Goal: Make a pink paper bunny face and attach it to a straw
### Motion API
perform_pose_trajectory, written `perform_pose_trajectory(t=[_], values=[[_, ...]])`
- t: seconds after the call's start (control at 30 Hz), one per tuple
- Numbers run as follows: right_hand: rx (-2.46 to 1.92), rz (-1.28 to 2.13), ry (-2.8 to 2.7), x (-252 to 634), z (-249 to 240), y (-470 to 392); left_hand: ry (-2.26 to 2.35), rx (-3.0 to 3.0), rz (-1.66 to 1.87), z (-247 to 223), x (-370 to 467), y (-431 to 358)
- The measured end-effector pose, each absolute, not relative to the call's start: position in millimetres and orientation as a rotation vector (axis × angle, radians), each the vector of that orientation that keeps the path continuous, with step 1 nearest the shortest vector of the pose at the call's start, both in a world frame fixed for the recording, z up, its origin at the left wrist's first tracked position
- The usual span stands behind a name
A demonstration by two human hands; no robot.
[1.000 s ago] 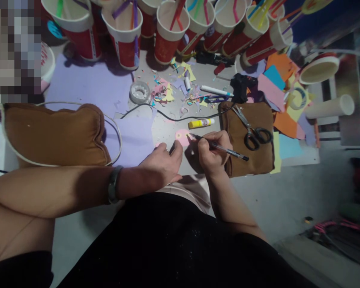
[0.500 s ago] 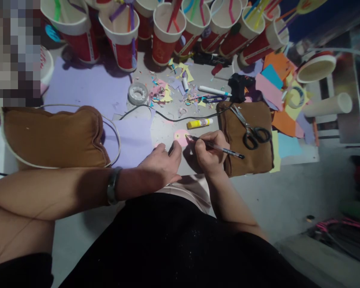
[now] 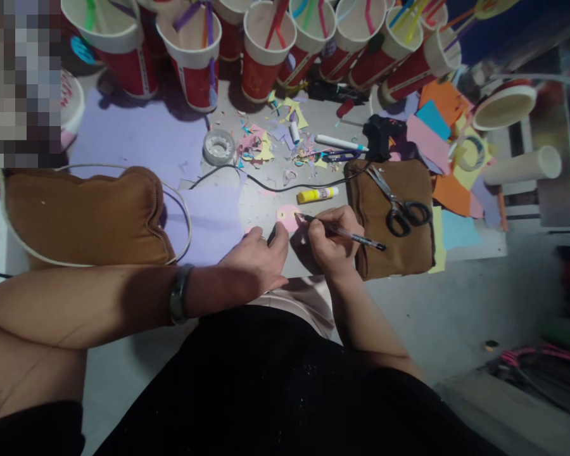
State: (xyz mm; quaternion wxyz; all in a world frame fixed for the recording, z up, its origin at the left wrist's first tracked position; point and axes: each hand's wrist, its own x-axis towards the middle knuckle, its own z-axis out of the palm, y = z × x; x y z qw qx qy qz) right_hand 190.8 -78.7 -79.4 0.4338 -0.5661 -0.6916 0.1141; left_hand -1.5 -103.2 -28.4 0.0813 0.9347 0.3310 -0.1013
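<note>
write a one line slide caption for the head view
The right hand holds a pen at a pink cutout, the left hand at its edge, scissors on a brown cushion.

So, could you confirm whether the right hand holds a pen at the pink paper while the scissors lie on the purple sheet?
Not quite: the head view shows the scissors lying on the brown cushion; the right hand does hold the pen at the pink paper.

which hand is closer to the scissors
Right. The right hand, its grip around a pen, is just left of the scissors; the left hand is farther left, beyond the right hand, with fingers by the pink paper piece.
</note>
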Motion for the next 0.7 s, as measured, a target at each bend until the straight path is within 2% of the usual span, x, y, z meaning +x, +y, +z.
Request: perform_pose_trajectory(t=[0.7], values=[[-1.414, 0.300, -1.734, 190.6, -78.5, -79.5, 0.965, 2.852, -0.302, -30.2, -1.7, -103.3]])
